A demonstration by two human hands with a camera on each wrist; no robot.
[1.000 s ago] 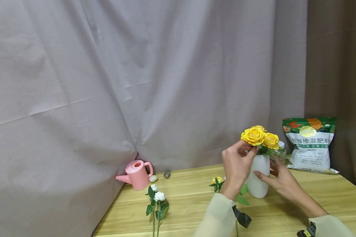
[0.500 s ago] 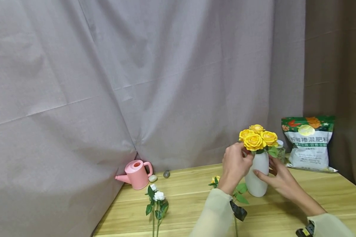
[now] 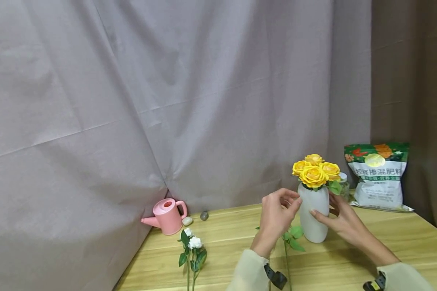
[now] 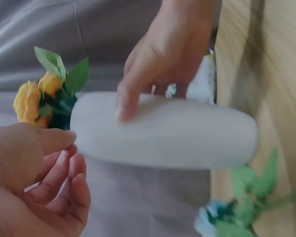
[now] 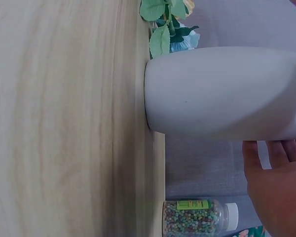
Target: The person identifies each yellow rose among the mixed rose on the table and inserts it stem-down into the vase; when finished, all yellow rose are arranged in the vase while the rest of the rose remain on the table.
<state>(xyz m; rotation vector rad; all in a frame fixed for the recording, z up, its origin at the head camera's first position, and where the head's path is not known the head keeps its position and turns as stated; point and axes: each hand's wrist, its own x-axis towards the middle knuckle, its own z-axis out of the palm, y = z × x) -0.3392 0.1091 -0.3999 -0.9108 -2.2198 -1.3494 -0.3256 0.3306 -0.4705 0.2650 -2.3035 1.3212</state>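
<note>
A white vase (image 3: 314, 216) stands upright on the wooden table, filled with several yellow roses (image 3: 314, 176). My right hand (image 3: 346, 220) holds its right side, thumb across the front and fingers (image 5: 278, 154) round the back. Beside the rim on the left is my left hand (image 3: 278, 214), its fingers loosely bent and holding nothing. In the left wrist view, that hand's thumb and fingertips (image 4: 69, 148) are right at the vase's mouth. Green leaves (image 3: 295, 238) of a stem lying on the table show between the left forearm and the vase; its bloom is hidden in the head view.
Two white flowers (image 3: 194, 242) lie left of centre. Behind them are a pink watering can (image 3: 169, 216) and two pebbles (image 3: 187, 221). A jar of coloured beads (image 5: 192, 217) and a fertilizer bag (image 3: 378, 178) stand back right. Grey curtain (image 3: 218, 101) hangs behind the table.
My left hand has let go of the yellow rose and drawn down and left from the blooms. The roses now sit in the vase's mouth. The right hand keeps its hold.
</note>
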